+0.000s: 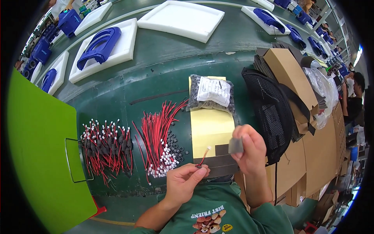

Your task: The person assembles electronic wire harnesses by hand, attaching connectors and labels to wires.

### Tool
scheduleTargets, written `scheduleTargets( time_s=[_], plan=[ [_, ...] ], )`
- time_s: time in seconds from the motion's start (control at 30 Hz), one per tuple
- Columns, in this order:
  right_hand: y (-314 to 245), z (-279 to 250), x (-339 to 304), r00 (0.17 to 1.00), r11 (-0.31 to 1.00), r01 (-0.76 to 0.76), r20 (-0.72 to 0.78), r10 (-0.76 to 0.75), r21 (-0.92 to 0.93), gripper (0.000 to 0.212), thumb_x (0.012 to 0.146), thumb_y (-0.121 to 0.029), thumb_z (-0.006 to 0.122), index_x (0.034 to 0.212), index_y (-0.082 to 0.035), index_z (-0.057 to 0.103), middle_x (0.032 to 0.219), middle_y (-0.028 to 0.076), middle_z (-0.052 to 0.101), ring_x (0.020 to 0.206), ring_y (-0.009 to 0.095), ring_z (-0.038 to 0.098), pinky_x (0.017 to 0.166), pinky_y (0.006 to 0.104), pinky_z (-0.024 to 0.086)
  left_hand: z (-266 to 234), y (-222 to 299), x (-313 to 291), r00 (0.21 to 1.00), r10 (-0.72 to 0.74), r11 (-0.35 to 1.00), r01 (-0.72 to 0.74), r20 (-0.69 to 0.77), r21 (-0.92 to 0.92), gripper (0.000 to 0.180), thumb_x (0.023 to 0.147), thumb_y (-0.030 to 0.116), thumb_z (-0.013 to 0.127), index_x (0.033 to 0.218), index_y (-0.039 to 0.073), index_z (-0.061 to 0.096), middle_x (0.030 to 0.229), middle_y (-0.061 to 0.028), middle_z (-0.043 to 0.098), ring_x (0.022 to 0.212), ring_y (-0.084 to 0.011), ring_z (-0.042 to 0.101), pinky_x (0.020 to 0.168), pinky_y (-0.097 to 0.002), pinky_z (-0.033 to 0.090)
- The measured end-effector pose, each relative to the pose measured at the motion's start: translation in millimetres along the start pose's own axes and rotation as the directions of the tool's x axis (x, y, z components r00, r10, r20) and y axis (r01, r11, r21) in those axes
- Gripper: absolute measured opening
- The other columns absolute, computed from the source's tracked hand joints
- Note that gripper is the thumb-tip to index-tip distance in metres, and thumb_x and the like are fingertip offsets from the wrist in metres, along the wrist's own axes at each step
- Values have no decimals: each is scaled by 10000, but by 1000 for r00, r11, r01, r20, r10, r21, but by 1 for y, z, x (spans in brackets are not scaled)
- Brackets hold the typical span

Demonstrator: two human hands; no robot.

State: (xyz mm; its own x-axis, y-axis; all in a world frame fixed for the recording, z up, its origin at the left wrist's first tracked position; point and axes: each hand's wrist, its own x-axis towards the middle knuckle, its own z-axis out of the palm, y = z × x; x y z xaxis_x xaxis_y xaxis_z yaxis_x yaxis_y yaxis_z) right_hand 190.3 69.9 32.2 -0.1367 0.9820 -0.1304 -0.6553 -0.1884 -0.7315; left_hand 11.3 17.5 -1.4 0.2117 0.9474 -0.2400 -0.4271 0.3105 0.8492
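Note:
My left hand point(182, 184) pinches a short wire lead point(204, 155), red with a white plug at its upper end. Something small and dark sits at the fingertips, partly hidden. Raised to the right, my right hand point(255, 150) grips a flat grey piece point(235, 146) between thumb and fingers; its material is unclear. Below the hands lie dark strips point(219, 167) on a yellow sheet point(212, 128). To the left, a pile of red and black wire leads point(157, 126) has white plugs at its near end, with loose black rings point(174, 141) beside it.
Farther left lie bunched leads with dark wrapped middles point(107, 147), near a green panel point(39, 148). A clear bag of black parts point(212, 93) lies ahead. At right are a black mesh bag point(269, 113) and cardboard point(292, 74). White foam trays point(181, 19) stand beyond.

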Motion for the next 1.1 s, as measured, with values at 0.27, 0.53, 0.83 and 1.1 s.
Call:
scheduleTargets(
  time_s=[0.27,0.53,0.83,1.1],
  plan=[
    [9,28,-13,916,455,401,334,-223,-795,92,799,-61,582,763,-17,510,752,68,493,561,90,456,490,197,368,6,12,7,978,189,975,-176,-93,134,196,785,2,630,975,-43,613,797,-72,629,695,-101,587,619,-210,470],
    [23,39,-13,840,175,495,416,-349,-851,209,725,22,645,925,0,588,805,91,545,572,111,511,464,225,412,3,15,6,965,250,880,-260,77,398,210,793,5,613,999,-31,605,784,-78,630,695,-103,589,622,-214,473],
    [16,36,-8,976,670,211,121,-179,-711,342,717,-44,673,1036,22,570,934,100,571,798,132,566,655,240,463,-2,19,7,996,11,981,6,86,-193,218,818,-3,586,1027,-61,569,863,-90,623,774,-124,600,688,-231,507],
    [20,31,-4,985,840,-88,77,152,-535,201,704,43,652,900,52,607,922,116,585,772,138,577,712,246,478,1,28,4,963,186,983,-181,195,-43,297,843,2,515,1133,-60,498,862,-57,618,807,-90,569,720,-220,471]
  ],
)
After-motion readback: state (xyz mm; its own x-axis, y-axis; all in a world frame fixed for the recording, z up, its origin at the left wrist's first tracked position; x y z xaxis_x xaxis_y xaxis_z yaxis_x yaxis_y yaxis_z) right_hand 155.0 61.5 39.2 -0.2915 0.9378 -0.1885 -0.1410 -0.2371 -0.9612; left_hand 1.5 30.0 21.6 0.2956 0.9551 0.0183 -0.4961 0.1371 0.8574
